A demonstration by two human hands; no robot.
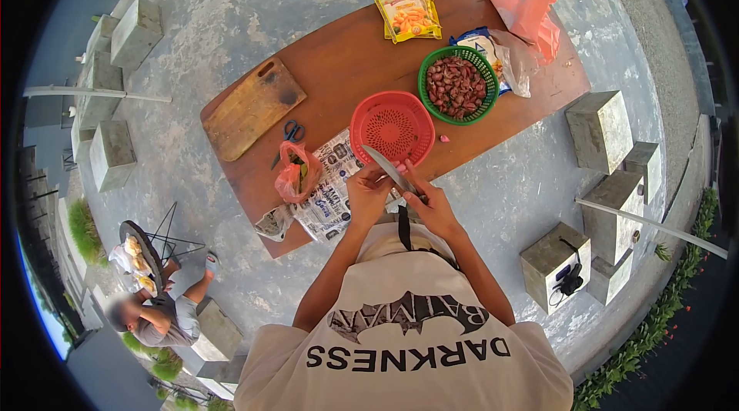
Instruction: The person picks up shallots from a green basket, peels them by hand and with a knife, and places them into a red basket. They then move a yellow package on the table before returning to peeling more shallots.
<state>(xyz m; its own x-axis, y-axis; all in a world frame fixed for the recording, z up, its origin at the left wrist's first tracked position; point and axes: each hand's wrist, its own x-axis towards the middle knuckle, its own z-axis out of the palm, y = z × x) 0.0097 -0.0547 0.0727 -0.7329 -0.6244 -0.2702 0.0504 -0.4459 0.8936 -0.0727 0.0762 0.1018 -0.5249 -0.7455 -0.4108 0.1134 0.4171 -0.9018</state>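
In the head view, my right hand grips a kitchen knife, its blade slanting up and to the left. Close beside the blade, my left hand is closed, its fingers pinched together; what they hold is too small and hidden to name. Just beyond both hands stands a red plastic basket, with a few small pinkish pieces at its near side. A green basket full of reddish shallots stands to its right. One loose shallot lies on the table between them.
The brown table carries a wooden cutting board, scissors, a red plastic bag, printed sheet, yellow packets and a pink bag. Concrete blocks stand around. A person sits at lower left.
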